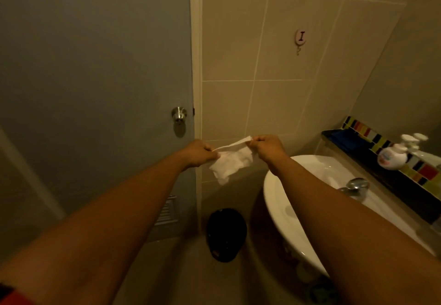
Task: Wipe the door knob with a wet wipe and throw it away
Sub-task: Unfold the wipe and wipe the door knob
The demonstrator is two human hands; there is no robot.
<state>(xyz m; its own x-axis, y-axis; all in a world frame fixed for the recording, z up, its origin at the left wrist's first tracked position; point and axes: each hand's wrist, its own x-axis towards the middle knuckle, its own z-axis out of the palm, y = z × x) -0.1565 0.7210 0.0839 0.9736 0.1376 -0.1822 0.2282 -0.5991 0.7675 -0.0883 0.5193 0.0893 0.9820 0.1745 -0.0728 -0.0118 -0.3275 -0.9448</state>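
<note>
The person stands facing the grey door (95, 66) with both arms extended. The left hand (199, 153) and the right hand (265, 147) each pinch one upper corner of the wet wipe (230, 164), which is stretched between them and hangs crumpled below, not yet fully opened. The door knob (179, 113) is up and left of the left hand, near the door's latch edge and untouched by the wipe.

Step in hand, as judged: spreading the wipe. Pull the corners apart evenly until the sheet lies flat, then fold it over one palm so it wraps the knob all round.

Clearance: open room lies between hands and knob. The sink (286, 209) rim crowds the right forearm; the door frame (196, 66) stands just beside the knob. A black waste bin (225, 233) sits on the floor below the wipe.
</note>
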